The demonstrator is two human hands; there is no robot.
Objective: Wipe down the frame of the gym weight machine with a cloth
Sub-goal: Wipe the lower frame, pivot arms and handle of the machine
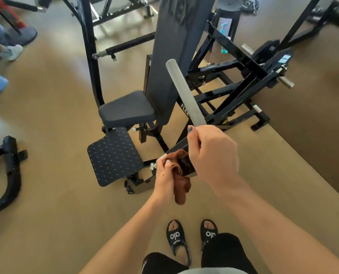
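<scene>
Mid-wipe here: left hand (pixel 165 179) has the brown cloth (pixel 181 175) bunched in a closed grip against the black frame arm (pixel 179 145), while right hand (pixel 210 153) wraps the grey sleeve bar (pixel 185 95) to steady it. Next I'd slide the cloth along the arm (probably regripping). The seat (pixel 128 108) and footplate (pixel 114 156) crowd the left side; a spray bottle (pixel 224 37) sits well back.

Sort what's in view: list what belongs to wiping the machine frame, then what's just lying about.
In use:
brown cloth, gripped by the left hand
black frame bar under the cloth
silver bar, held at its base by the right hand

Just lying about:
blue spray bottle
seat
footplate
</scene>
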